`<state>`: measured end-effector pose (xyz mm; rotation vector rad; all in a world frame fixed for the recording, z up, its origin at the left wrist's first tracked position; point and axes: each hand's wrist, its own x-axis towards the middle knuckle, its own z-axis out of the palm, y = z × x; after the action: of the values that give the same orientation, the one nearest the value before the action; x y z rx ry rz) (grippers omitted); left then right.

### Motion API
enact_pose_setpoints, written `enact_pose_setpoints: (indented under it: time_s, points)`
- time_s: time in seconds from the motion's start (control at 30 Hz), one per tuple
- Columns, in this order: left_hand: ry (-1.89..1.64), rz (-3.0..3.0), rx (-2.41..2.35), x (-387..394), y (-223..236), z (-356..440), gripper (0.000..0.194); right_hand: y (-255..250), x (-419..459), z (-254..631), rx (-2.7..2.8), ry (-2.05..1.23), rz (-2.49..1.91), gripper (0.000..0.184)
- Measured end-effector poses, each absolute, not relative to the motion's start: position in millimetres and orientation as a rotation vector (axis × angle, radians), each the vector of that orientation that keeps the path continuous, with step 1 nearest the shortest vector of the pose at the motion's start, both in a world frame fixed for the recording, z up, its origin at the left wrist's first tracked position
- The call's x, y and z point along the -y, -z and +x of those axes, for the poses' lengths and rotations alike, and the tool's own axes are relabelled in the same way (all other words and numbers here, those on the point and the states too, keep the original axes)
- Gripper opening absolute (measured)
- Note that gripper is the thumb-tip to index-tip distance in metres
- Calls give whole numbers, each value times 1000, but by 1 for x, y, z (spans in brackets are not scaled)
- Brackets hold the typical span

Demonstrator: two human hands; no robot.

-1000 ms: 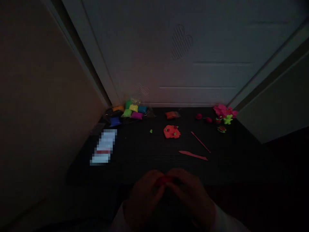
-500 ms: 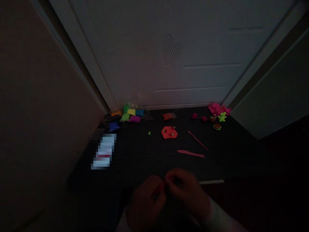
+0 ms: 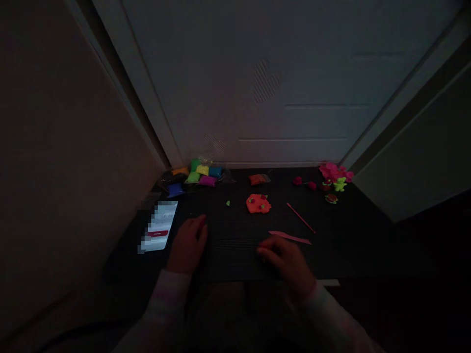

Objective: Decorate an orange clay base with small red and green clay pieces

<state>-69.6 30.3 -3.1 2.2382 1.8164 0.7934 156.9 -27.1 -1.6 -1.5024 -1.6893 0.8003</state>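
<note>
Left fingers (image 3: 192, 226) hold red lump (image 3: 202, 222); dark table (image 3: 228, 252), pale door (image 3: 221, 93) behind.

Finely ridged matt tabletop (image 3: 228, 233), glossy plastic packets (image 3: 208, 181), smooth plastic-looking knife (image 3: 296, 239).

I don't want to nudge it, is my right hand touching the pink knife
Cannot tell. In the head view, the right hand and pink knife overlap in outline, but it's too dark to see contact or gap.

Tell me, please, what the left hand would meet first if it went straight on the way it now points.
The left hand would probably meet the purple clay packet first, though depth is hard to judge here.
</note>
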Motion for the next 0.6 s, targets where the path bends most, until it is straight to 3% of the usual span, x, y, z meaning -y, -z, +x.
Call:
enact_pose_setpoints:
  time_s: [0.2,0.43,0.6]
  points:
    - [-748,2325,-1882,-62,18,-73,30,12,11,149,1912,-658,-1485,19]
    - [-736,2373,-1868,-59,27,-73,28,22,12,150,2277,-464,-1391,46]
    - [-760,2346,-1888,-58,28,-72,27,19,29,153,2460,-369,-1349,44]
